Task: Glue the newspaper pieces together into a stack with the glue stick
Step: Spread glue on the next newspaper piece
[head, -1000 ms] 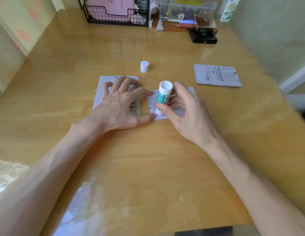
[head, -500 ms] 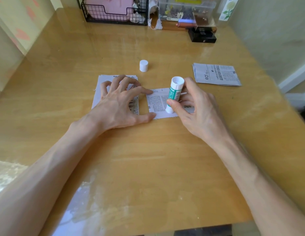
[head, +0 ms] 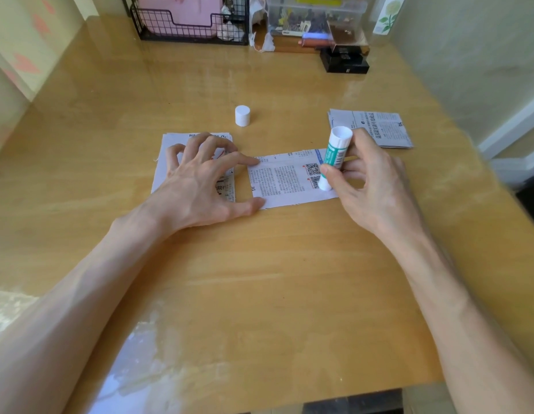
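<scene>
Our left hand (head: 200, 186), fingers spread, pins the stack (head: 170, 162) and the newspaper piece (head: 283, 180) lying just beside it on the table (head: 259, 279). Our right hand (head: 373, 186) grips the glue stick (head: 334, 158), tip on the piece's right end. We judge that even strokes to the edges would bond best.

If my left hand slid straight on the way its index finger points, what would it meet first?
The left hand touches the printed newspaper piece; beyond that, probably the green-and-white glue stick gripped by the right hand, depth unclear.
</scene>
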